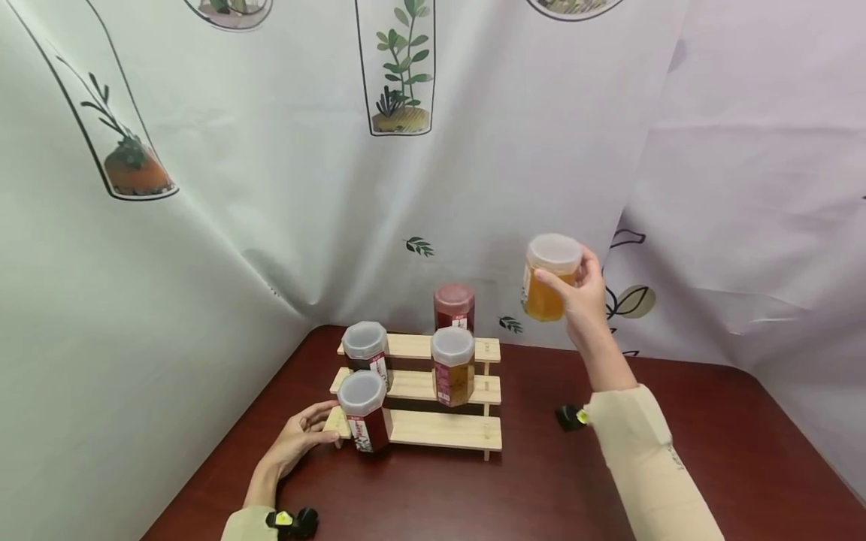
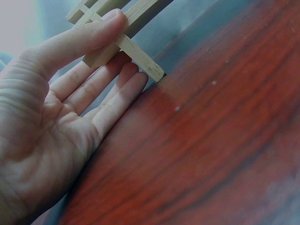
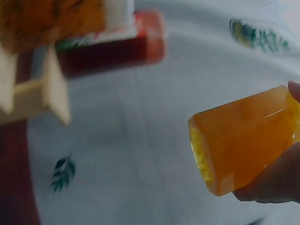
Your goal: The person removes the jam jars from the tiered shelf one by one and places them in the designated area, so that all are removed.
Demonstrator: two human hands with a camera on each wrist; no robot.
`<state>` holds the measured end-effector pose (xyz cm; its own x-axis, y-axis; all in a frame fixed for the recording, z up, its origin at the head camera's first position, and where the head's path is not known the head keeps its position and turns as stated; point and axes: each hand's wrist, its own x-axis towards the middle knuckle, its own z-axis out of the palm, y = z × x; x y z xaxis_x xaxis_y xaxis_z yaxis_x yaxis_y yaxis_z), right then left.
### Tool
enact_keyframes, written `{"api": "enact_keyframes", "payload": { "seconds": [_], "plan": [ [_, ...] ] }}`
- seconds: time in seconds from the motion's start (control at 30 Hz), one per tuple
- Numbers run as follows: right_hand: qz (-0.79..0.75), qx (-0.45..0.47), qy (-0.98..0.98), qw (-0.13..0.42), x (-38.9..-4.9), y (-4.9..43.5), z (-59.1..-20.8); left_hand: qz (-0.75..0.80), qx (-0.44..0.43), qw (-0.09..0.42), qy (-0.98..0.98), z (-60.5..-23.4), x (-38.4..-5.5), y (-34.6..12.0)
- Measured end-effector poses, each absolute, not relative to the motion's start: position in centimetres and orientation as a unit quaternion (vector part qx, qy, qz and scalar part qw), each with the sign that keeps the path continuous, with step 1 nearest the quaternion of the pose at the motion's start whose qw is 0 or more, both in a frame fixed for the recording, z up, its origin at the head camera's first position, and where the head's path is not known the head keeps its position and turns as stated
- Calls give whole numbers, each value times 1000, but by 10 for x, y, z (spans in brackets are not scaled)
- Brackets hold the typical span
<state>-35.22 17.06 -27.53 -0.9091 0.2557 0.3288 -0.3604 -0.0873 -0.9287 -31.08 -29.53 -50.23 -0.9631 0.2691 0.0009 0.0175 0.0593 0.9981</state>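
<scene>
Holding the amber jar (image 1: 540, 302) up high on the right, with the right hand (image 1: 585, 291) curled round it. Pinching the near step (image 1: 446, 430) of the wooden rack (image 1: 409, 346) at left, with the left hand (image 1: 299, 440) half closed. And look, aboard: a red jar (image 1: 368, 424) near left, a dark jar (image 1: 366, 349) and a purple-labelled jar (image 1: 452, 372) midway, a pink-topped jar (image 1: 454, 302) far right.

Dark red table (image 1: 737, 436), wood-grained, far corners rounded. Pale cloth backdrop (image 1: 271, 158) behind it, creased. Printed there: tall outlined vessel with leafy plant (image 1: 402, 71), tilted vessel with orange base (image 1: 137, 165) at left, small green sprig (image 1: 419, 246), outlined leaf (image 1: 636, 301) at right (other prints cropped by top edge).
</scene>
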Motion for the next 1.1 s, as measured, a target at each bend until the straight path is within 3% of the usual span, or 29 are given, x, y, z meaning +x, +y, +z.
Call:
{"api": "enact_keyframes", "payload": {
  "seconds": [0.63,1.1],
  "plan": [
    [694,-135,-672,221,-330,252,-370,681,82,100,721,-506,-315,-297],
    [668,-202,-678,230,-329,296,-413,677,89,93,724,-503,-311,-295]
  ]
}}
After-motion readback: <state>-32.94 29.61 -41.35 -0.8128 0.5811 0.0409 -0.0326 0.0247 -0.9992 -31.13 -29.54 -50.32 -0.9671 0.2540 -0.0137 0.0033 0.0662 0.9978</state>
